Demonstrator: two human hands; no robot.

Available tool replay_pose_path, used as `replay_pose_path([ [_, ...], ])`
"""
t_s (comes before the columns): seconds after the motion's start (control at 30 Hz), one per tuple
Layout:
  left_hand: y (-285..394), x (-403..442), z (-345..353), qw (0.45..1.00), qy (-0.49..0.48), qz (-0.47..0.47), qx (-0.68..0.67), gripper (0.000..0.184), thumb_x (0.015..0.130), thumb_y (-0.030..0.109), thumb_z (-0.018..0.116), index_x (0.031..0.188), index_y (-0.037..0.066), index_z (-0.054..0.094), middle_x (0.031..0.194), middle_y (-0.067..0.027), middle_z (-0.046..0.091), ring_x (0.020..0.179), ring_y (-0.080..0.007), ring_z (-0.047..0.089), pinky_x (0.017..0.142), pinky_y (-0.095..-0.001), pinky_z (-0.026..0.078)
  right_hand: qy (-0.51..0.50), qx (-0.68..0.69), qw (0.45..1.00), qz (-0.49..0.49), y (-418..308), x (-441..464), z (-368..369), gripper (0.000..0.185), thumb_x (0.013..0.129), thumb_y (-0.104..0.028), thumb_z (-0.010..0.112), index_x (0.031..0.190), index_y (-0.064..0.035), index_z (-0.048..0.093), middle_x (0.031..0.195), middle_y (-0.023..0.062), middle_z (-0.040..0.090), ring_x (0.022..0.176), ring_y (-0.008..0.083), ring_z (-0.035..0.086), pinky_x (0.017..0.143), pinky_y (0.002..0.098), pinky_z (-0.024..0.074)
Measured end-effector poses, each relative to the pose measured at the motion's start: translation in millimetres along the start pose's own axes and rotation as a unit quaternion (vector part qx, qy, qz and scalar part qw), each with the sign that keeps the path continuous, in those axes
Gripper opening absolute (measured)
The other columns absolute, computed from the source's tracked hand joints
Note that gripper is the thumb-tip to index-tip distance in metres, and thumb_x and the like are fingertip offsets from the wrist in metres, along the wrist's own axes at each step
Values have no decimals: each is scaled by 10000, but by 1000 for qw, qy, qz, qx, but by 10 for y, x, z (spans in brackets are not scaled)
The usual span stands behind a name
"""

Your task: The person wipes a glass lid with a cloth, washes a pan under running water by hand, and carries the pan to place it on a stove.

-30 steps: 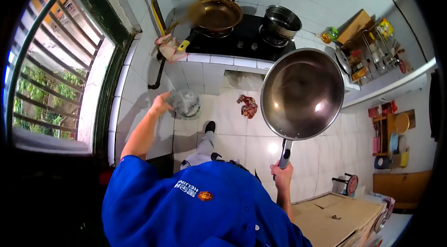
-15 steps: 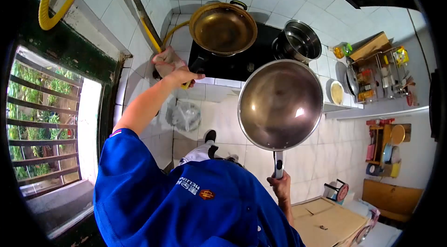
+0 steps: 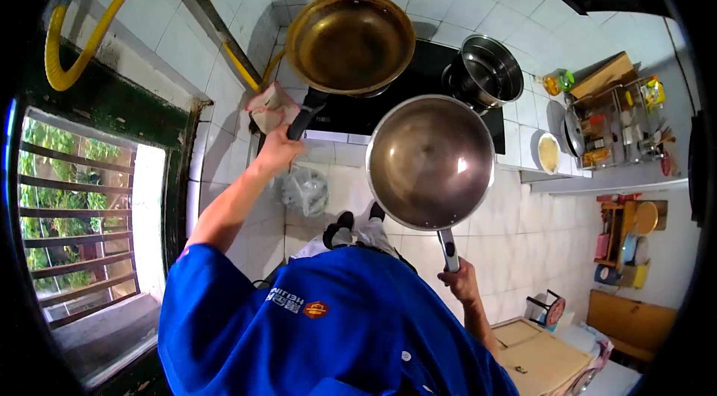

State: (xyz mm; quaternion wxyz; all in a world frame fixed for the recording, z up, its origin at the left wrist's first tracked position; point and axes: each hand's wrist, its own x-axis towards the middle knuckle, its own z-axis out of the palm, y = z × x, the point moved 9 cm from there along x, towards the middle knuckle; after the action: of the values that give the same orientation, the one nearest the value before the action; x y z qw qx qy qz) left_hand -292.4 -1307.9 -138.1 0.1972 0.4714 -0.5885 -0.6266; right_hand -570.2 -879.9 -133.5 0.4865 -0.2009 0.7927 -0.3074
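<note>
In my right hand (image 3: 464, 282) is the handle of a shiny steel wok (image 3: 432, 163), its hollow facing up, held out in front of the stove. My left hand (image 3: 281, 151) is closed around the end of the black handle (image 3: 301, 124) of a brown, worn wok (image 3: 349, 42). That wok is over the left side of the black stove (image 3: 418, 71) and looks slightly raised from it. A pale cloth with a reddish edge (image 3: 271, 107) hangs just behind my left hand, over a pipe or rail.
A steel pot (image 3: 489, 69) stands on the stove's right side. Further right are a bowl of pale food (image 3: 548, 153) and a seasoning rack (image 3: 616, 123). A plastic bag (image 3: 305, 190) sits on the floor below. A barred window (image 3: 82, 224) is at left, and a yellow hose (image 3: 56, 60) runs above it.
My left hand has gone from beside the cloth to the brown wok's handle. The brown wok appears larger and shifted left. The steel wok has swung a little left in view.
</note>
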Motion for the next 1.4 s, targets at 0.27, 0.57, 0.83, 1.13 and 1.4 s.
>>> replay_pose_path([
  [0.27,521,-992,-277,998,53,-39,-5,185,703,57,648,816,54,502,605,6,484,458,-72,442,397,-236,315,-52,-33,996,-70,-687,770,-5,170,679,-133,667,744,-29,550,602,31,553,517,115,536,477,274,434],
  [0.57,665,-1770,-321,977,188,-97,37,197,645,55,649,784,47,509,601,2,472,452,-89,446,398,-245,362,-125,79,982,-115,-1663,2001,538,115,667,-78,653,670,-34,547,545,27,513,444,123,483,423,280,376],
  [0.83,624,-2149,-107,968,223,-115,20,196,633,58,628,785,53,505,585,8,456,435,-81,440,387,-232,332,-172,124,968,-136,-2280,2493,922,175,648,-44,656,519,-11,543,498,66,518,401,168,480,397,309,362],
  [1.13,461,-2271,-25,968,223,-111,-5,235,626,69,649,814,35,512,588,4,477,422,-81,445,379,-233,325,-196,134,963,-125,-2489,2661,1097,117,661,-34,659,604,5,565,536,81,524,422,179,486,401,305,384],
  [1.4,506,-2365,-30,961,222,-161,37,246,637,80,650,846,37,527,605,3,478,439,-85,457,385,-240,329,-179,130,970,-106,-2435,2733,1161,123,696,-59,681,636,-2,590,547,77,547,431,179,505,399,317,391],
])
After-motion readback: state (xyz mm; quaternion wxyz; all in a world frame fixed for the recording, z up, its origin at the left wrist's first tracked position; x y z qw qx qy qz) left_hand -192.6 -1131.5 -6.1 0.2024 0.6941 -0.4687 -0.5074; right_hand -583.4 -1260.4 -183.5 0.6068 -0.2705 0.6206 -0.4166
